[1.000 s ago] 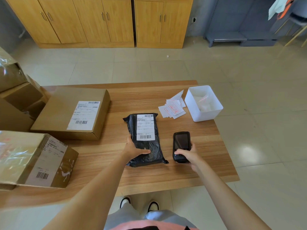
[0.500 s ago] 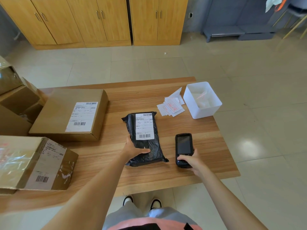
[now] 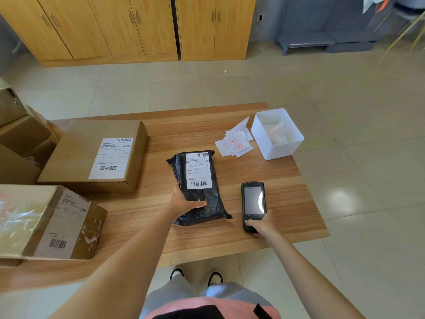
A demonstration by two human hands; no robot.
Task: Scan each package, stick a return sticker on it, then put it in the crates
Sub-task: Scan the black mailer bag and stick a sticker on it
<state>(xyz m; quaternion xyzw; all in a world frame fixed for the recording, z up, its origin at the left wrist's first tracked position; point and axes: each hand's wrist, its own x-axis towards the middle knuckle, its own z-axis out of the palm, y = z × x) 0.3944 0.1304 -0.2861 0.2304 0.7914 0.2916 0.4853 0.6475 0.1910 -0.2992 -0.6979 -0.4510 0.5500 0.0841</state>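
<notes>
We see a wooden table [image 3: 264,171] w/ a black poly-bag package [image 3: 202,203] lying flat near its middle, white shipping label [image 3: 198,170] face up, barcode at the label's near end. Our left hand [image 3: 184,202] grips the bag's near-left edge: thumb lies across the top of the black plastic, fingers go down the left side, tips hidden so we can't tell how far they wrap under. Our right hand [image 3: 262,225] holds the handheld scanner [image 3: 253,203] at its near end, fingers curled round the bottom of the device, thumb on the lower front by the keys. Scanner lies just right of the bag, apart from it, screen up w/ a bright glare patch on it; whether it rests on the tabletop or is slightly raised we can't tell.

Far-right corner of the table: a white plastic bin [image 3: 279,149] w/ clear/white bits inside, contents too unclear to name. Just left of it, a loose pile of return stickers [image 3: 234,143], white w/ red print, touching or nearly touching the bin.

Left of the bag, a large flat cardboard box [image 3: 76,157] w/ a label on top. Nearer us on the left, a taped cardboard box [image 3: 46,224] w/ a barcode label on its side. More brown cartons [image 3: 20,143] sit stacked at the far-left edge.
</notes>
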